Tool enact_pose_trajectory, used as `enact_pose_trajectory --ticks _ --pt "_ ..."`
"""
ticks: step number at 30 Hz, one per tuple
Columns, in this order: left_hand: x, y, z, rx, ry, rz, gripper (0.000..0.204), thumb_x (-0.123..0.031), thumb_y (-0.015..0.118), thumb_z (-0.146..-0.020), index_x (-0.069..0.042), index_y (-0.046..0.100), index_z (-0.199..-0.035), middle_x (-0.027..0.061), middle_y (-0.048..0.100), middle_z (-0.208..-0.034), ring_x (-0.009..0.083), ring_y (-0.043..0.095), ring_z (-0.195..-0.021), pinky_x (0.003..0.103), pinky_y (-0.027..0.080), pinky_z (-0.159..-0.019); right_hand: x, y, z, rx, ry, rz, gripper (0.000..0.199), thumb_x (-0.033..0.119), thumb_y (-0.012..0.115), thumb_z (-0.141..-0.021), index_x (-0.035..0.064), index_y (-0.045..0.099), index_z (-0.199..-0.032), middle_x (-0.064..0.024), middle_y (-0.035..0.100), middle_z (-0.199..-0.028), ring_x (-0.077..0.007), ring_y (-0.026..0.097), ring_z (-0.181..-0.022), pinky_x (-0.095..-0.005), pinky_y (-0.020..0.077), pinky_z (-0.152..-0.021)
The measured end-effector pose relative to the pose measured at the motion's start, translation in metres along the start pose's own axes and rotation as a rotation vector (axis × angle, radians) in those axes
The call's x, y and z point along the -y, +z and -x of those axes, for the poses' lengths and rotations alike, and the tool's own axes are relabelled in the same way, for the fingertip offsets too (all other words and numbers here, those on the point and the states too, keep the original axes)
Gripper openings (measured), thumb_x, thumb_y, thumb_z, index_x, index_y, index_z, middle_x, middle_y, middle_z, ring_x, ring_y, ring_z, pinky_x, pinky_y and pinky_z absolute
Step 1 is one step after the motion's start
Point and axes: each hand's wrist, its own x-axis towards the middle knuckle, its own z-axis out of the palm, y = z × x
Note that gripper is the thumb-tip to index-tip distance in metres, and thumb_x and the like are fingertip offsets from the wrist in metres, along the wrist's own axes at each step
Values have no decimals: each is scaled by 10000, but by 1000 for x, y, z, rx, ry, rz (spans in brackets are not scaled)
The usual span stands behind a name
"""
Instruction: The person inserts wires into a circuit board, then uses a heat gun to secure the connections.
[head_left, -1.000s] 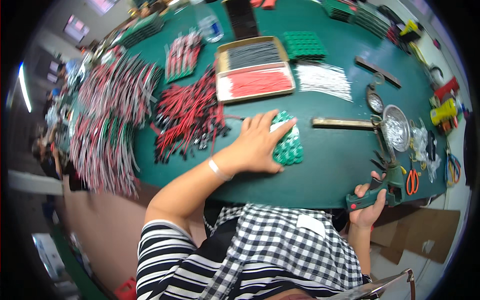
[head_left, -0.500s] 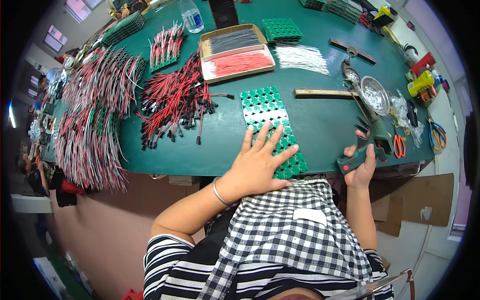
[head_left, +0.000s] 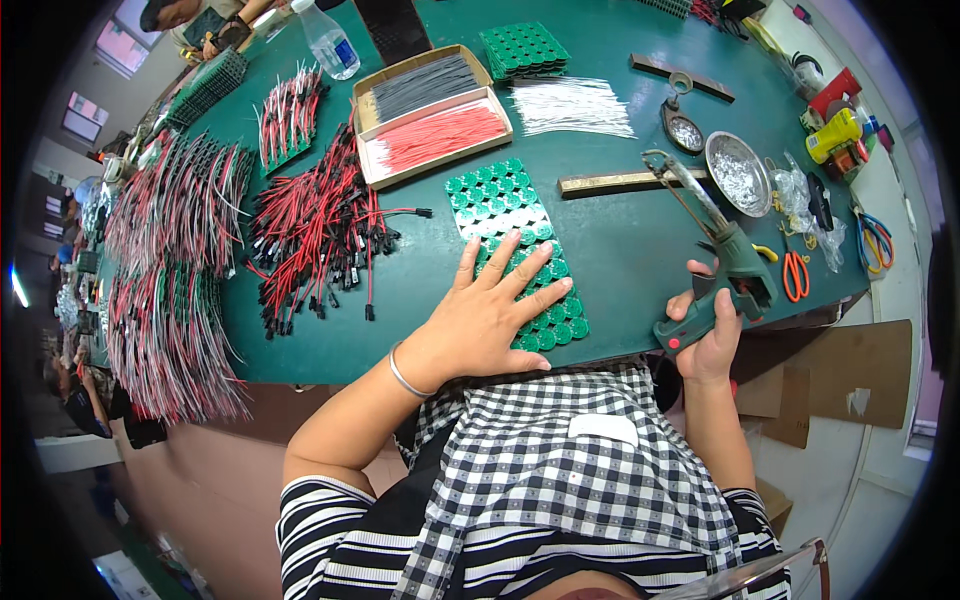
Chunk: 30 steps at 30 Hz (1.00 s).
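Observation:
My left hand (head_left: 484, 318) lies flat with fingers spread over a panel of round green circuit boards (head_left: 500, 190), near the table's front edge. The palm hides part of the panel's lower left. In my right hand (head_left: 714, 338) is a green soldering gun (head_left: 748, 272), gripped by its handle. Its long metal front points up and left, with the tip above a metal-edged bar (head_left: 610, 186) and apart from the panel. A round dish of silvery bits (head_left: 740, 172) sits just beyond the gun.
Red-and-black connector leads (head_left: 320, 220) are heaped left of the panel, beside wired boards (head_left: 170, 300). A cardboard box (head_left: 362, 115) holds black and red wires; white wires (head_left: 570, 106) lie to its right. Orange-handled scissors (head_left: 795, 275) lie at right. Another person (head_left: 215, 25) is at far left.
The soldering gun's front has swung up and left, away from the dish. My left hand stays spread on the panel. The whole view has shifted slightly, and a person shows at the far left.

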Motion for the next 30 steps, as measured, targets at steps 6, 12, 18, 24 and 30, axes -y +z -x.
enact_pose_trajectory --ticks 6,12,18,24,30 --pt "5 -4 1 22 24 56 852 -626 661 -687 -270 403 -1417 132 258 -1517 414 166 -1403 628 92 -1092 -1 5 -3 3 -4 18 434 225 482 -944 14 379 -1308 -189 568 -1178 -199 582 -628 -355 487 -613" --pt "7 -5 -2 36 30 68 862 -624 662 -692 -247 395 -1420 146 237 -1522 414 169 -1403 626 110 -1089 0 4 -4 -81 1 20 398 204 462 -954 21 384 -1299 -181 576 -1165 -201 574 -610 -350 478 -585" --pt "24 -35 -5 -43 47 157 835 -611 620 -743 -152 402 -1406 156 295 -1491 383 243 -1376 611 138 -1077 12 18 -12 -98 -24 41 394 212 456 -955 18 392 -1293 -179 567 -1174 -191 573 -608 -351 483 -585" --pt "129 -72 -53 -474 -136 83 223 -108 622 -814 -59 663 -1027 143 664 -961 322 615 -919 399 484 -821 23 34 -33 -39 -76 19 415 230 454 -955 18 386 -1305 -177 556 -1183 -184 574 -609 -351 483 -584" --pt "196 -80 -107 -386 -274 -29 157 -117 616 -790 -33 690 -901 166 654 -845 335 625 -834 416 489 -741 16 37 -37 -92 -23 22 452 257 452 -954 22 362 -1329 -182 555 -1175 -183 577 -600 -343 479 -573"
